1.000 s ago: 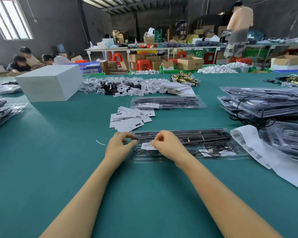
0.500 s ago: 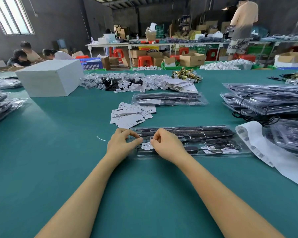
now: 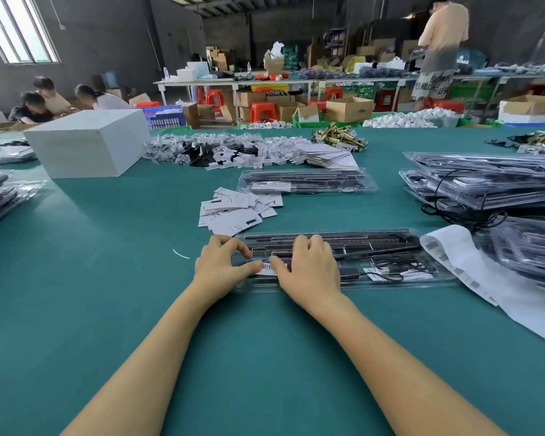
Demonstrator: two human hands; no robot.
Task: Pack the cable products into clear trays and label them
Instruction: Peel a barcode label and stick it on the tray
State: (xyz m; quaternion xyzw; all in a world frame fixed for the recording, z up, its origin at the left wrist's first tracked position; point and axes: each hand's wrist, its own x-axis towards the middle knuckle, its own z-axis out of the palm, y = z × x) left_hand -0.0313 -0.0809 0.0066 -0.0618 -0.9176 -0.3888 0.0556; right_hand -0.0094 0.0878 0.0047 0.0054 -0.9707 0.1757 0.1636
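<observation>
A clear tray (image 3: 390,285) with black bars and a coiled black cable lies on the green table in front of me. A small white barcode label (image 3: 267,269) lies flat on its left part. Both thumbs press on this label. My left hand (image 3: 222,264) rests at the tray's left end with arched fingers, their tips on the plastic. My right hand (image 3: 310,267) lies spread over the tray and hides the part under it.
A second filled tray (image 3: 309,183) lies farther back, with loose white cards (image 3: 236,209) beside it. A barcode label sheet (image 3: 453,256) and stacked trays (image 3: 485,180) occupy the right. A white box (image 3: 88,143) stands back left. People work at the far tables.
The label was held up between the fingers of both hands over the tray. Now it lies flat on the tray under both thumbs, and my right hand has flattened onto the tray.
</observation>
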